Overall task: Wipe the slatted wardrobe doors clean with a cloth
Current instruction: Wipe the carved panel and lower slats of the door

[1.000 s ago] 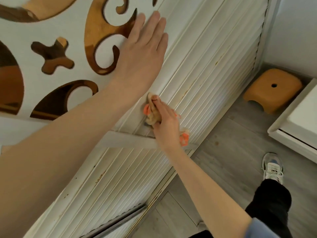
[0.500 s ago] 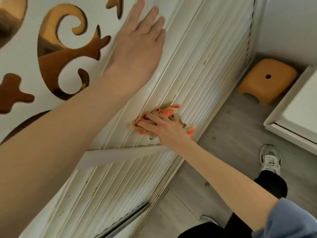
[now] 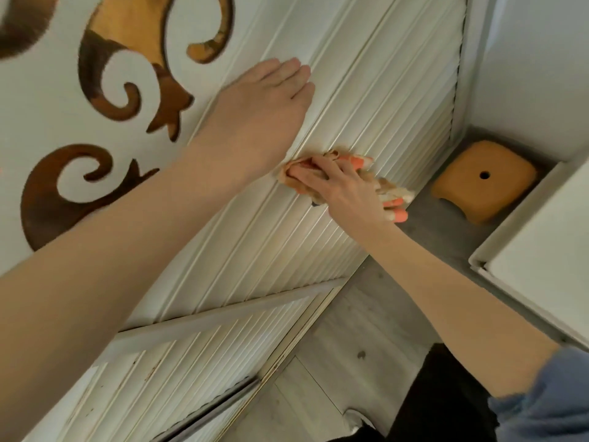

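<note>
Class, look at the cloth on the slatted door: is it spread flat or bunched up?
Bunched up. The cloth is crumpled under the right hand, its orange-tipped ends poking out past the fingers against the slatted door.

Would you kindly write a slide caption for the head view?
Right hand presses an orange-and-beige cloth against the slatted wardrobe door while the left hand rests flat above it.

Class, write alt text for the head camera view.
A right hand presses an orange-and-beige cloth against white slatted wardrobe doors, while the left hand rests flat higher up. An orange stool stands on the grey floor.
</note>
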